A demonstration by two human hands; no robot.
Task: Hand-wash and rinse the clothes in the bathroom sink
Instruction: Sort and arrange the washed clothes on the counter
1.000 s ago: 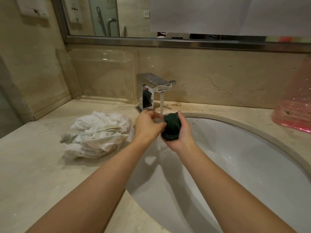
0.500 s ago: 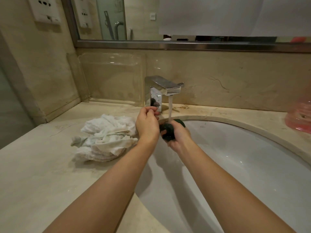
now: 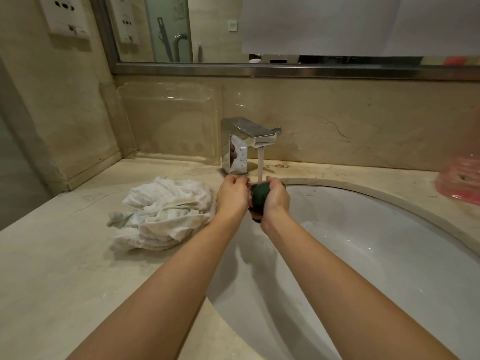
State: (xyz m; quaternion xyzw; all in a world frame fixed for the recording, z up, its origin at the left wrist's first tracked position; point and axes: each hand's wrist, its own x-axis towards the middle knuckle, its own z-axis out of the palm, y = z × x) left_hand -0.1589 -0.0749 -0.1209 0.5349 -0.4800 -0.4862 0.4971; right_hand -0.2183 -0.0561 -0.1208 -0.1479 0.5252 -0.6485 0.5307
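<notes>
Head cam — dark green cloth (image 3: 260,195) bunched, long axis vertical

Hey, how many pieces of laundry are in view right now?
2: a small dark green cloth bunched in both hands under the running tap, and a crumpled white towel on the counter left of the sink. More could be hidden inside that pile.

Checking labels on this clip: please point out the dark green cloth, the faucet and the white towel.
dark green cloth (image 3: 260,194), head view, bunched middle between the hands
faucet (image 3: 255,134), head view, top of the spout
white towel (image 3: 166,211), head view, crumpled middle
</notes>
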